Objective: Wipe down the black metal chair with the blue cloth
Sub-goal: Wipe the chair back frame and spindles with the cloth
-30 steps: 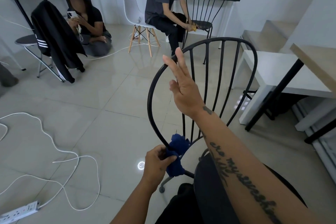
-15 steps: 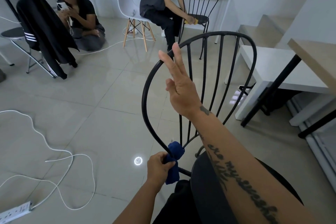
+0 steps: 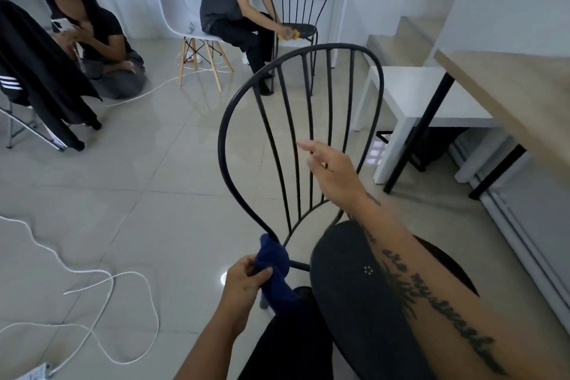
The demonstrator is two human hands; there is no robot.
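Observation:
The black metal chair [image 3: 226,120] stands right in front of me, its curved backrest with thin vertical rods facing me and its round dark seat [image 3: 354,302] at the lower right. My left hand [image 3: 245,282] grips the dark blue cloth [image 3: 276,271], which is wrapped around the bottom left of the backrest frame where it meets the seat. My right hand [image 3: 334,171] hovers in front of the rods at mid-height, fingers stretched out and slightly blurred, holding nothing. My tattooed forearm crosses over the seat.
A wooden table with black legs [image 3: 512,102] and a white bench [image 3: 413,102] stand to the right. White cables [image 3: 101,287] loop over the tiled floor at the left. Two people sit at the back beside a second black chair [image 3: 297,3]. A black jacket [image 3: 40,77] hangs on a folding chair.
My right hand has come down from the top left of the backrest rim to the middle of the rods. The left hand keeps the cloth at the base of the frame.

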